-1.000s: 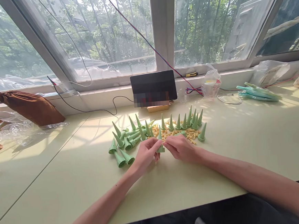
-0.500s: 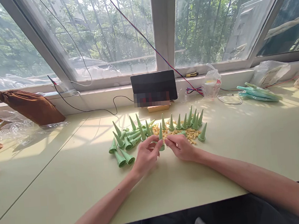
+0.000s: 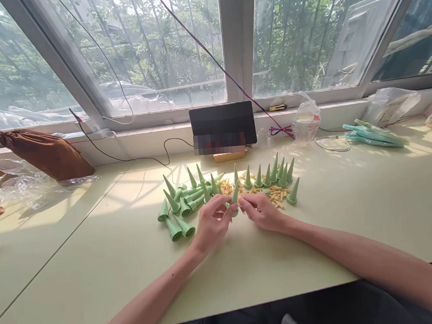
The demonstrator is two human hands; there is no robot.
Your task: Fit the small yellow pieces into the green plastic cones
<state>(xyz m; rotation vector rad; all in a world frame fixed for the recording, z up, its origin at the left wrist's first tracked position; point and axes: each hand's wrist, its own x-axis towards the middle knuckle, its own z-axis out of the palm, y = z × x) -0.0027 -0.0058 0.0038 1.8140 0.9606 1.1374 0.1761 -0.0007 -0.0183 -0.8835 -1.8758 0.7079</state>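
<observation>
A green plastic cone [image 3: 235, 195] with a collar at its base is pinched between the thumb and fingers of my left hand [image 3: 213, 221], its tip leaning a little to the right. Close by its right side is my right hand [image 3: 261, 211], thumb and fingertips pressed together; whatever they hold is too small to make out. Behind my hands lies a pile of short tan pegs [image 3: 277, 194]. Several green cones stand upright around the pegs, one of them at the right end [image 3: 293, 193]. Left of my left hand, more green cones [image 3: 185, 227] lie on their sides with open bases showing.
A dark tablet [image 3: 222, 121] leans at the back, with a small cardboard box [image 3: 229, 156] below it. A brown drawstring bag [image 3: 47, 155] lies at the far left on clear plastic. Coiled white cable [image 3: 332, 144] and teal flat items [image 3: 373, 136] lie at the back right.
The cone in my left hand has tilted, its tip moving slightly right and down. My right hand's fingertips stay beside it, almost unmoved.
</observation>
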